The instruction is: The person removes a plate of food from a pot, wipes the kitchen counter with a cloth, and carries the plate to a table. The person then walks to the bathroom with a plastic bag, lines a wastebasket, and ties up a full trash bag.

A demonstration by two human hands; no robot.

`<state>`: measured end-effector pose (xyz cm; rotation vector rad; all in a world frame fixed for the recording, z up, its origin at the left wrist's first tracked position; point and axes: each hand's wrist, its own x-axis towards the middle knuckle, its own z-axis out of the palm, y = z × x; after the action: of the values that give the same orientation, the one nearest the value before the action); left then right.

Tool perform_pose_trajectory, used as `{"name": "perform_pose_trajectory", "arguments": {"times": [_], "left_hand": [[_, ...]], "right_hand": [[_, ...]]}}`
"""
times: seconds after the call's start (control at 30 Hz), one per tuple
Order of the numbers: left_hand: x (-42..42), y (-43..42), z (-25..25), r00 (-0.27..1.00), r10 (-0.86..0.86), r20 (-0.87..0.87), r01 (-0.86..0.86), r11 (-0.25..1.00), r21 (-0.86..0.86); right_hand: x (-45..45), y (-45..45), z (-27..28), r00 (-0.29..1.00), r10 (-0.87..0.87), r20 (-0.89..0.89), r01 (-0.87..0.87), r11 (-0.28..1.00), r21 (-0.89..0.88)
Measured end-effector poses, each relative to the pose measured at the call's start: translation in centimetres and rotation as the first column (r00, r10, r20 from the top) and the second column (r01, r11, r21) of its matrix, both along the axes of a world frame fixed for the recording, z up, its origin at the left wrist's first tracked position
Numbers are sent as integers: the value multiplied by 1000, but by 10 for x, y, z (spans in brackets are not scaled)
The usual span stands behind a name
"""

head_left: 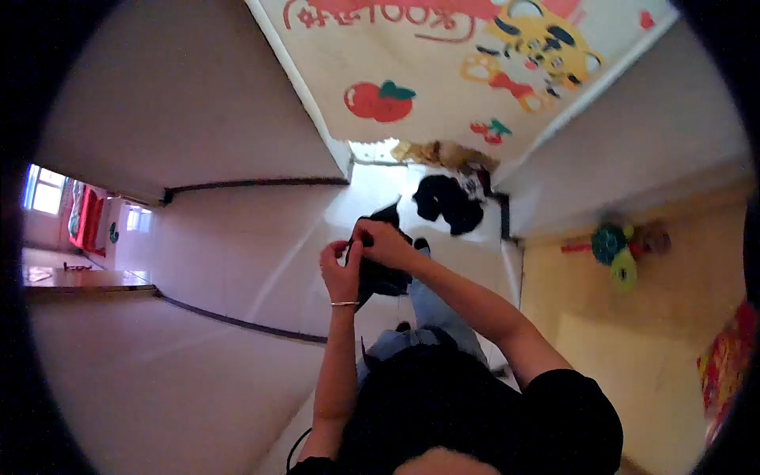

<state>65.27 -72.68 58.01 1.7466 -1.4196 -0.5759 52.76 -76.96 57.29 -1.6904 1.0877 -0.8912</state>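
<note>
In front of my legs, a limp black item (384,265) hangs from both hands; it looks like a thin bag or a piece of cloth, and I cannot tell which. My left hand (342,271), with a bracelet at the wrist, pinches its upper left edge. Close beside it, my right hand (381,242) is also closed on the top of the black item, fingers curled. The two hands almost touch. A dark bundle (449,204) lies on the floor just beyond them, its kind unclear.
A cream door curtain (443,87) with printed fruit and a cartoon tiger hangs ahead. Something brown and ruffled (447,154) shows at its lower edge. Walls flank the pale tiled floor (269,253). Colourful decorations (613,249) are on the wooden surface at right.
</note>
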Motion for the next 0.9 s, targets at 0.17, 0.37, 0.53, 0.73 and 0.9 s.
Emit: {"name": "perform_pose_trajectory", "arguments": {"times": [0.17, 0.37, 0.53, 0.73, 0.9], "left_hand": [[5, -81, -28, 844, 81, -530, -24, 993, 114], [19, -154, -17, 846, 274, -457, -203, 959, 198], [48, -188, -13, 909, 255, -328, -201, 961, 190], [40, -177, -6, 939, 38, -342, 14, 989, 146], [20, -196, 0, 959, -72, -273, 120, 979, 163]], "right_hand": [[-7, -100, 22, 954, 284, -95, -286, 958, -1], [-5, -252, 68, 732, 610, -305, -613, 784, 97], [-41, -368, 107, 748, 226, -624, -433, 879, -201], [-261, -245, 90, 217, 36, -975, -111, 994, 11], [-409, -61, 142, 154, 8, -988, 630, 770, 105]]}}
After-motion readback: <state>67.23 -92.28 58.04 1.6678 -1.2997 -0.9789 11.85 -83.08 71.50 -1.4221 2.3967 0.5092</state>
